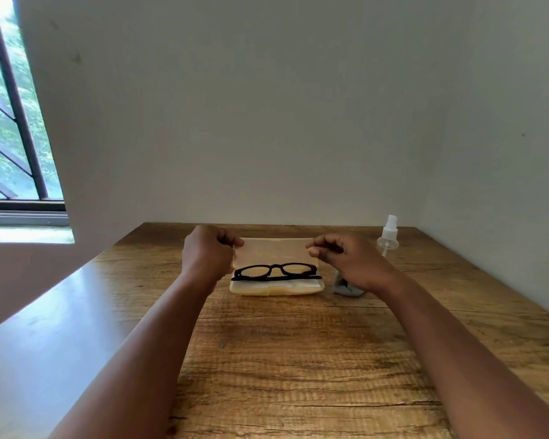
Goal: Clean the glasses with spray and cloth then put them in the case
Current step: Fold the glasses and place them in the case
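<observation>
A cream glasses case (276,288) lies open in the middle of the wooden table (298,359), its lid (274,250) standing upright. Black-framed glasses (278,271) lie folded inside it on a white lining. My left hand (208,253) pinches the lid's upper left corner. My right hand (346,259) pinches the lid's upper right corner. A clear spray bottle (388,236) with a white nozzle stands to the right of the case. A grey cloth (346,288) lies beside the case, partly hidden under my right wrist.
The table sits in a corner, with a wall close behind it and another on the right. A smooth brown surface (45,327) borders the table on the left, below a barred window (13,122).
</observation>
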